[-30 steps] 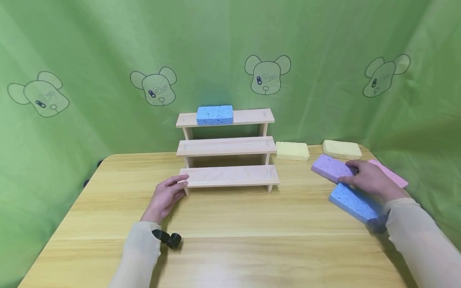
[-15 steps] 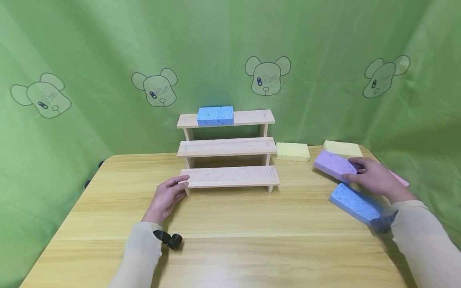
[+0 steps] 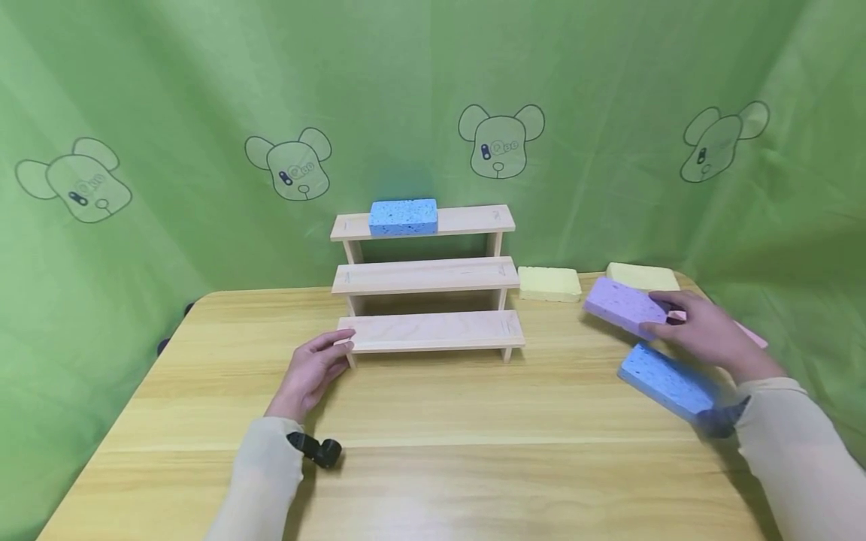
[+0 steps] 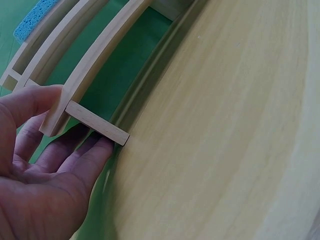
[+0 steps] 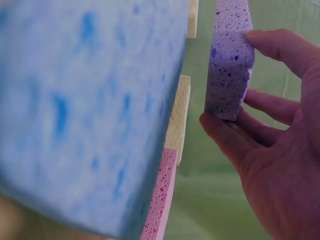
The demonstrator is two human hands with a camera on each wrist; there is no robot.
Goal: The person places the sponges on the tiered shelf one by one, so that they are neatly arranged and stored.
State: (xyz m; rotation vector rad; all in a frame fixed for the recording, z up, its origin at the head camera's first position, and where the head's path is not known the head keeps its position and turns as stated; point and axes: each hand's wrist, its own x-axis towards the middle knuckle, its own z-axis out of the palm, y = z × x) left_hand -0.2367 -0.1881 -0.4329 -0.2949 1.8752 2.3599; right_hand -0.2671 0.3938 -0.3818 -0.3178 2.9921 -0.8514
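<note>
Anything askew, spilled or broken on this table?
Nothing looks spilled or visibly broken. Mildly askew: the near blue sponge by the right hand lies diagonally on the table, whereas the far blue sponge sits roughly in line with the top shelf.

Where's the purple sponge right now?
In the head view, the purple sponge is toward the right, held in the right hand, with a yellow sponge behind it and a blue sponge in front.

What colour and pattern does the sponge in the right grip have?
The sponge is purple with darker specks, best seen in the right wrist view.
</note>
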